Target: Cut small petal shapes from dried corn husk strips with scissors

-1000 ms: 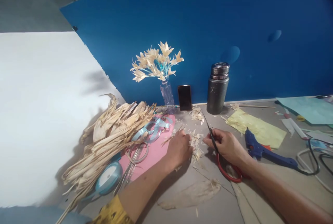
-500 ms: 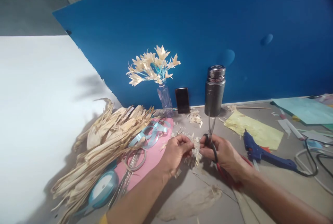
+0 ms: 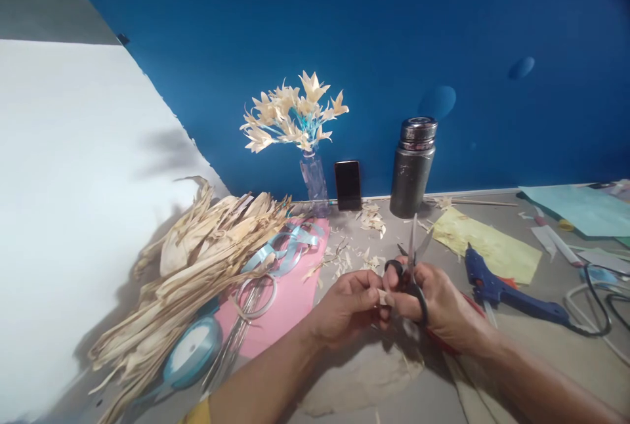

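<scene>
My left hand (image 3: 344, 306) is closed in a pinch on a small piece of dried corn husk (image 3: 384, 298). Scissors (image 3: 412, 256) sit in my right hand (image 3: 440, 302), their dark handle loops around its fingers and their slightly parted blades pointing up and away. The fingertips of both hands meet at the husk piece, which they partly hide. Below the hands a larger flat strip of husk (image 3: 361, 384) lies on the table. Husk scraps (image 3: 371, 260) are scattered just beyond the fingers.
At left lie a pile of dried husks (image 3: 197, 266), a blue ribbon roll (image 3: 193, 353) and wires (image 3: 231, 339) on pink paper (image 3: 290, 312). Husk flowers (image 3: 290, 115) in a bottle (image 3: 315, 181), a phone (image 3: 348, 186) and a flask (image 3: 413, 168) stand behind. A glue gun (image 3: 512, 296) lies right.
My hands have come together, with the right fingers now touching the husk piece at the left fingertips. The scissors have moved slightly right and stay in my right hand.
</scene>
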Demonstrator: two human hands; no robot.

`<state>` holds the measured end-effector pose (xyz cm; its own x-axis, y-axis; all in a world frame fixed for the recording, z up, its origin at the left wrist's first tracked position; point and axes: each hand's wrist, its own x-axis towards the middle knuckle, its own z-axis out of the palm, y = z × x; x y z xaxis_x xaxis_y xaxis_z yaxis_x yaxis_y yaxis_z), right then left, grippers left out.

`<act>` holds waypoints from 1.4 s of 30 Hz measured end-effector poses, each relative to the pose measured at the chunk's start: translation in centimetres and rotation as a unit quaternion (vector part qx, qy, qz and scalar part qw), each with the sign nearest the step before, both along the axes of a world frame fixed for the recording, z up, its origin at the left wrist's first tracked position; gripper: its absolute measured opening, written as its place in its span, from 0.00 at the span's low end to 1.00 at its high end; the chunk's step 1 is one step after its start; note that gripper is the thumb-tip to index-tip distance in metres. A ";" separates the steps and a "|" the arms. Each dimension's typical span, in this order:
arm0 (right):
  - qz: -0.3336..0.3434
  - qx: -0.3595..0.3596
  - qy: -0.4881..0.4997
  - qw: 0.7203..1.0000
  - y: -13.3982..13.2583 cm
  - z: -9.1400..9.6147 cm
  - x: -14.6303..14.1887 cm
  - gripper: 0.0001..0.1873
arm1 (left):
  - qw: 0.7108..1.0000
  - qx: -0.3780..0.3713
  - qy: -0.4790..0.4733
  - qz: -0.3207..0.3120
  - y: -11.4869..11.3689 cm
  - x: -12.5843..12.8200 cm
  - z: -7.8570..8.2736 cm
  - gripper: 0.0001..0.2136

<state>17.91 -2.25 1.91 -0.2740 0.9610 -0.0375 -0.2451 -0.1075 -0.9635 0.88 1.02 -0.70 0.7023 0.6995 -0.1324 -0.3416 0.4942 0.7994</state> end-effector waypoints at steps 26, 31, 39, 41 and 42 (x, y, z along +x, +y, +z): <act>0.034 -0.034 0.054 0.997 0.3 -0.8 0.7 0.16 | 0.999 -0.009 -0.026 0.028 -0.6 0.4 0.0 0.22; 0.013 0.012 -0.035 0.999 0.2 -0.4 0.7 0.13 | 0.998 0.031 0.016 0.045 -0.7 0.4 -0.2 0.18; 0.052 -0.022 0.068 0.996 0.3 -0.5 1.0 0.15 | 0.998 -0.007 -0.062 0.019 -0.8 0.4 0.2 0.19; 0.037 -0.028 0.059 0.997 0.4 -0.7 1.0 0.16 | 0.999 0.008 -0.025 0.048 -0.8 0.5 0.3 0.20; 0.026 -0.030 0.047 0.998 0.4 -0.8 0.9 0.15 | 0.998 0.017 -0.003 0.063 -0.8 0.6 0.2 0.19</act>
<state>18.86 -1.89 1.07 -0.3277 0.9424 -0.0666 -0.3273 -0.1794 -0.9277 1.49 0.17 -0.49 0.6096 0.7858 -0.1044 -0.4032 0.4207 0.8127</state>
